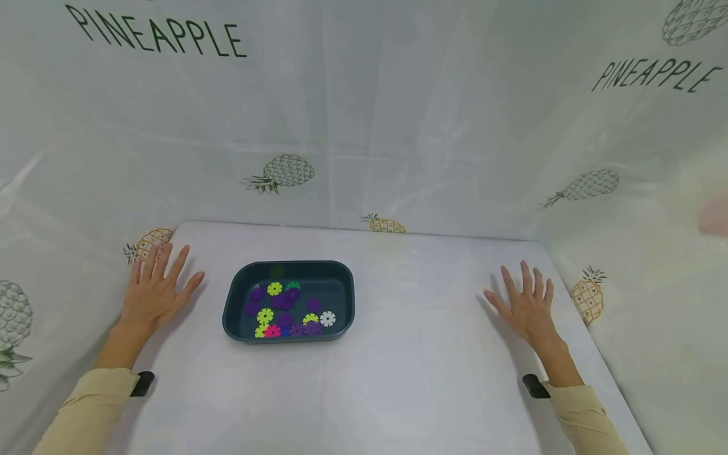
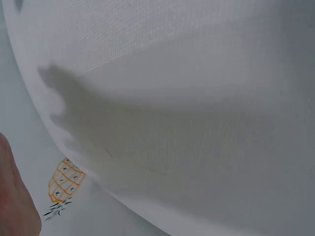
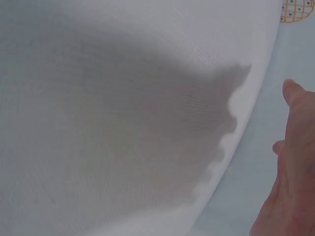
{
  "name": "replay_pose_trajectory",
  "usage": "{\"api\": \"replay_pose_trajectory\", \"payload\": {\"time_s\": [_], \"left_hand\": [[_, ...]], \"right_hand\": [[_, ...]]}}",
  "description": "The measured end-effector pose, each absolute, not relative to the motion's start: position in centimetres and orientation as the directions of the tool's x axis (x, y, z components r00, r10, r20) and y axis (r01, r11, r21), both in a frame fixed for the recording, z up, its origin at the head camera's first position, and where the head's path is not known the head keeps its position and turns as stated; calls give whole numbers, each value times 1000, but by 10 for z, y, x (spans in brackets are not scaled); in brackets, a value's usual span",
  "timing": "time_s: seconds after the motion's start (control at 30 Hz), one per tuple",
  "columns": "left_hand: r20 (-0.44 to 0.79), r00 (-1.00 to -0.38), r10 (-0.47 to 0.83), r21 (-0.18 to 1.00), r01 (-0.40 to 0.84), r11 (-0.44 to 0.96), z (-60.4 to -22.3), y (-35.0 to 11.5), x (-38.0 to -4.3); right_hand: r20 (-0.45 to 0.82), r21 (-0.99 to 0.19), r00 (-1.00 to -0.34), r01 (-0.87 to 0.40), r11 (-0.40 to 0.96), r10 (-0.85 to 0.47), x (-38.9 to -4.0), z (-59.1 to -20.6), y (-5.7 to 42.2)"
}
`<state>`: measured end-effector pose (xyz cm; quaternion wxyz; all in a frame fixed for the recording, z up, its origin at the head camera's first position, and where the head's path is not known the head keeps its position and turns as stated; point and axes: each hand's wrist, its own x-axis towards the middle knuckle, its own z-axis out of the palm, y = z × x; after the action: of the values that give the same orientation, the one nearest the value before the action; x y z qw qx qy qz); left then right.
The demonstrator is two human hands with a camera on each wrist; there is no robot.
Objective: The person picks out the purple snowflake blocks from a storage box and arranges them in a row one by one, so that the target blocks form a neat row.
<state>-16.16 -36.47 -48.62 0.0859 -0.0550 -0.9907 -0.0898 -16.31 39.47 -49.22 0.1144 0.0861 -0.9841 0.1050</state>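
Right up close, my 2 beige sleeves [image 1: 85, 407] come in, a black wrist device [image 1: 143, 383] at each. And here's my left hand [image 1: 150, 300], fingers spread wide above the white table [image 1: 409, 360]; over to the right, my right hand [image 1: 529, 311], spread too! Between them, nearer my left, sits the dark tray [image 1: 338, 294], notched discs [image 1: 282, 302] inside: purple, yellow, 1 white, 1 pink. Beyond, a pineapple-print sheet [image 1: 466, 139] hangs.

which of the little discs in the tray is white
The white disc toward the near right corner of the tray; the other discs are purple, yellow, green, pink or blue.
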Motion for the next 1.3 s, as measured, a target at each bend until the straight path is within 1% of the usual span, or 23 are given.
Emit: {"api": "replay_pose_trajectory", "payload": {"time_s": [0.1, 0.17, 0.23, 0.27, 0.33, 0.4, 0.43, 0.47, 0.57, 0.7, 0.77, 0.87, 1.07, 1.3], "left_hand": [[239, -968, 83, 190, 130, 973, -487, -364, -162], [319, -946, 65, 203, 136, 970, -486, -362, -162], [446, -893, 54, 213, 164, 963, -484, -358, -163], [514, -856, 57, 209, 189, 959, -483, -356, -163], [622, -781, 55, 200, 226, 953, -480, -350, -162], [685, -727, 49, 209, 261, 942, -477, -346, -162], [694, -719, 40, 225, 269, 936, -476, -344, -161], [690, -724, 24, 248, 268, 931, -475, -342, -160], [617, -784, -62, 357, 209, 910, -472, -337, -158], [481, -864, -147, 463, 109, 880, -469, -330, -155], [439, -884, -163, 498, 88, 863, -468, -327, -154], [418, -892, -172, 530, 86, 844, -466, -321, -153], [430, -887, -170, 580, 127, 805, -461, -309, -148], [409, -893, -186, 641, 137, 755, -459, -301, -145]], "right_hand": [[336, -192, -926, -249, 949, -175, -165, -496, 394], [460, -178, -862, -326, 929, -214, -168, -498, 394], [569, -159, -787, -390, 907, -239, -171, -499, 392], [614, -146, -749, -418, 896, -250, -173, -499, 390], [671, -128, -694, -456, 881, -262, -174, -498, 387], [685, -138, -680, -471, 871, -259, -174, -495, 382], [689, -145, -678, -476, 868, -257, -174, -494, 380], [696, -149, -671, -486, 861, -258, -173, -493, 378], [696, -173, -673, -498, 850, -252, -172, -490, 371], [669, -208, -702, -493, 845, -244, -172, -487, 363], [655, -228, -718, -484, 845, -235, -173, -484, 359], [631, -255, -742, -471, 844, -224, -173, -481, 352], [580, -321, -784, -468, 823, -219, -175, -474, 335], [567, -352, -793, -478, 805, -224, -174, -472, 318]]}}
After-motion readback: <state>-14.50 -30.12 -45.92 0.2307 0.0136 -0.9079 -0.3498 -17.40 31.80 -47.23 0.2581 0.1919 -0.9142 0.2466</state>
